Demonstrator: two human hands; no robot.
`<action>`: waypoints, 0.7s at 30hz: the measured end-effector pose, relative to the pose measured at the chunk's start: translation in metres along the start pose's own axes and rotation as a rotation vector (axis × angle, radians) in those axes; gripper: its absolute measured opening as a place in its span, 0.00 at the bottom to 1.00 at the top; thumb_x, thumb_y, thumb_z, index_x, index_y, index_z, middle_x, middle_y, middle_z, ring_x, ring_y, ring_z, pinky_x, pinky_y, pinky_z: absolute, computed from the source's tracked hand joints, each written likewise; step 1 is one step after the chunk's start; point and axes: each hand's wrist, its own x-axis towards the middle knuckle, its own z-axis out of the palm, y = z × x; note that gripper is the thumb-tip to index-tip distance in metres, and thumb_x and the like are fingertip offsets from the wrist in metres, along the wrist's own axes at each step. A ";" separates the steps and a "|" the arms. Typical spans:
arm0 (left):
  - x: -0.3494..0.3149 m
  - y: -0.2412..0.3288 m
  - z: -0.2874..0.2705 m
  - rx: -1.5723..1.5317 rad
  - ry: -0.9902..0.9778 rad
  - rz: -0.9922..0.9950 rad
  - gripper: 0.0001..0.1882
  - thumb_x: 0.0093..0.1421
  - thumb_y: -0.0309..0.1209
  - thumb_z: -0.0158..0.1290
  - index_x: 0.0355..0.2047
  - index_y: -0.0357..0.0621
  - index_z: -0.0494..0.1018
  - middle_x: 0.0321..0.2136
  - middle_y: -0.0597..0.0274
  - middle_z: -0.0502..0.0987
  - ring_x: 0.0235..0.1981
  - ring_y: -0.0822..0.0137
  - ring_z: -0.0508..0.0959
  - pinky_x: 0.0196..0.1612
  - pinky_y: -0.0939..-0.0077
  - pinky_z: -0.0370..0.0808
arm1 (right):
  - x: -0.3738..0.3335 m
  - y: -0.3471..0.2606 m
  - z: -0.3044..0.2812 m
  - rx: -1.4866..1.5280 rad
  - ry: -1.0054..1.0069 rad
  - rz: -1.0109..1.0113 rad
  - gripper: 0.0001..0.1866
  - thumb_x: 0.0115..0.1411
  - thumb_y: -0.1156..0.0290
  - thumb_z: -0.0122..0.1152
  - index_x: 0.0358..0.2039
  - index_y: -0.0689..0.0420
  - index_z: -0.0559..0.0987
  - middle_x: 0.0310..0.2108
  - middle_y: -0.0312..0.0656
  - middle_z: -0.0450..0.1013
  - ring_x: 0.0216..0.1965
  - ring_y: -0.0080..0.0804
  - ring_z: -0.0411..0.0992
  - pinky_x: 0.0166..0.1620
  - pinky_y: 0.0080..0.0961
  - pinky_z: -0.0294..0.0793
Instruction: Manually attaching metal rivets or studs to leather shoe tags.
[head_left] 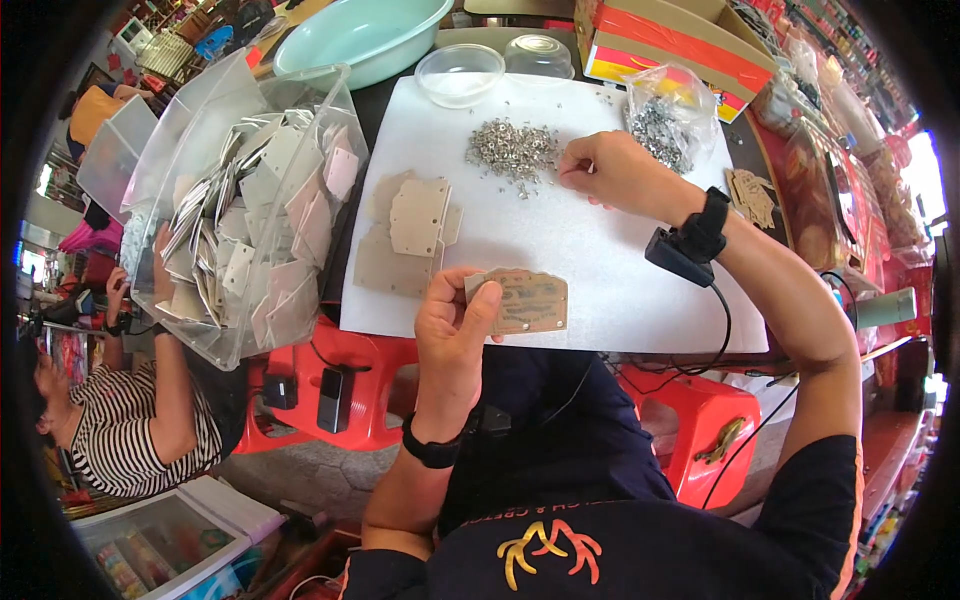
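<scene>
My left hand [452, 330] grips a brown cardboard tag [532, 300] at its left end, thumb on top. The tag has dark print, a shaped upper edge and small holes along its border. My right hand [628, 178] is over the white sheet [590, 265], thumb and fingertips pinched together beside a loose pile of small silvery metal fasteners [508, 150]. What lies between those fingertips, if anything, is too small to tell. Left of the pile are several blank grey-beige cards [417, 222] with holes, stacked unevenly.
A clear plastic bin [228, 345] full of cards stands at the left. An open plastic bag of fasteners [662, 125], clear bowls [460, 75], a mint basin [365, 45] and a cardboard box [665, 55] line the back. Brown tags [752, 198] lie right. Another person [140, 430] sits left.
</scene>
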 end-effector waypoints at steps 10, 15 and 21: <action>0.003 -0.002 -0.008 0.038 -0.063 -0.010 0.08 0.65 0.26 0.52 0.44 0.43 0.69 0.36 0.64 0.78 0.34 0.79 0.75 0.31 0.84 0.70 | 0.017 0.013 0.022 -0.298 0.153 -0.212 0.07 0.53 0.72 0.60 0.29 0.63 0.79 0.25 0.48 0.76 0.28 0.44 0.75 0.35 0.33 0.74; 0.005 0.001 -0.005 0.058 -0.059 0.013 0.08 0.65 0.27 0.52 0.43 0.42 0.69 0.36 0.64 0.78 0.31 0.79 0.74 0.30 0.83 0.68 | 0.004 0.008 0.011 -0.352 0.077 -0.177 0.07 0.52 0.71 0.60 0.28 0.62 0.79 0.27 0.49 0.77 0.29 0.45 0.76 0.35 0.35 0.74; 0.006 0.004 0.001 0.110 -0.079 0.018 0.08 0.65 0.28 0.52 0.43 0.41 0.69 0.36 0.64 0.77 0.32 0.79 0.73 0.31 0.82 0.68 | -0.012 0.017 0.015 -0.385 0.013 -0.265 0.05 0.52 0.73 0.55 0.25 0.61 0.76 0.24 0.51 0.75 0.28 0.51 0.75 0.33 0.42 0.73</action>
